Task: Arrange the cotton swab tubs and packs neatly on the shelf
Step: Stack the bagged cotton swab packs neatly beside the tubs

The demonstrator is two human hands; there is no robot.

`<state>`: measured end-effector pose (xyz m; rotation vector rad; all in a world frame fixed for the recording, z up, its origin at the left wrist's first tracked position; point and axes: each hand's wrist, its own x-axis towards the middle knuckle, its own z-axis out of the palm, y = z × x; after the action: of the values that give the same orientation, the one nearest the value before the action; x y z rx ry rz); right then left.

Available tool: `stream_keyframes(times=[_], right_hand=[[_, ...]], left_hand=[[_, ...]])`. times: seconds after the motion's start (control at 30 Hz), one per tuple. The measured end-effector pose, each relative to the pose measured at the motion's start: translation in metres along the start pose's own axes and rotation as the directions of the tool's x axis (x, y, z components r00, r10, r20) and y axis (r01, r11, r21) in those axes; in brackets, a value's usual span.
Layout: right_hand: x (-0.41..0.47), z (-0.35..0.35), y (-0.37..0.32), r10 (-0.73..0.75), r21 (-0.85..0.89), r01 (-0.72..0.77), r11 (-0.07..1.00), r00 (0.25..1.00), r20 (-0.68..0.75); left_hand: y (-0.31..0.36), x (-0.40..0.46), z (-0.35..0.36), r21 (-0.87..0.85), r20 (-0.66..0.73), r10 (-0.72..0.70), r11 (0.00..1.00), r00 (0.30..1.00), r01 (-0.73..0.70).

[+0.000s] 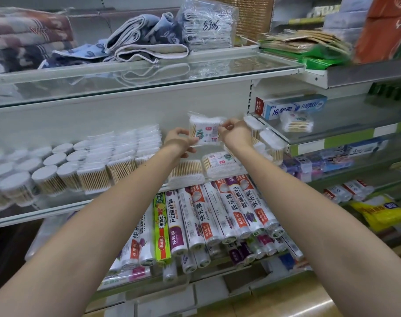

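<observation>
Cotton swab pack (205, 131), a clear bag with a printed label facing the camera, is held upright in the air above the glass shelf (57, 209), in front of the white back panel. Left hand (180, 139) pinches its lower left edge, thumb in front and fingers curled behind. Right hand (235, 129) pinches its upper right corner with curled fingertips. Both forearms reach forward from the bottom of the view.

Directly below the held pack, a second labelled pack (219, 162) lies flat on the shelf, and just left of that lies another pack of wooden-stick swabs (187, 171). Further left of the grip, stacked clear packs (126, 154) stand in rows, and beyond them round tubs with white lids (41, 170) crowd the shelf end. Right of the grip, more packs (269, 143) sit at the shelf's edge, touching the neighbouring unit, where a toothpaste box (291, 107) rests above a loose swab pack (296, 124).

Under the grip, on the lower shelf, rolls of plastic wrap (217, 216) lean side by side. Above it, folded towels (135, 42) lie on the upper glass shelf.
</observation>
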<state>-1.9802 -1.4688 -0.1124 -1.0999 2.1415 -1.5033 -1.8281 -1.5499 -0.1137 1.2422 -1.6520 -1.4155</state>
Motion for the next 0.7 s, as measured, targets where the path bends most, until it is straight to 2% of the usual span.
stream_keyframes(times=[0.17,0.3,0.57,0.7], right_hand=[[0.000,0.006,0.000,0.022,0.021,-0.023,0.999,0.998,0.060],[0.000,0.009,0.000,0.039,-0.035,-0.035,0.999,0.994,0.101],[0.012,0.005,0.001,0.055,-0.131,-0.044,0.990,0.995,0.087],[0.022,0.002,-0.001,0.037,-0.216,-0.020,0.976,0.997,0.074]], left_hand=[[0.001,0.007,0.005,-0.068,-0.090,-0.010,0.998,0.996,0.004],[0.004,0.007,0.008,-0.019,-0.038,0.002,1.000,0.999,-0.002],[0.000,0.013,0.006,0.226,0.020,0.090,0.970,0.996,-0.092],[-0.002,0.019,0.010,0.245,0.087,0.107,0.962,0.990,-0.125]])
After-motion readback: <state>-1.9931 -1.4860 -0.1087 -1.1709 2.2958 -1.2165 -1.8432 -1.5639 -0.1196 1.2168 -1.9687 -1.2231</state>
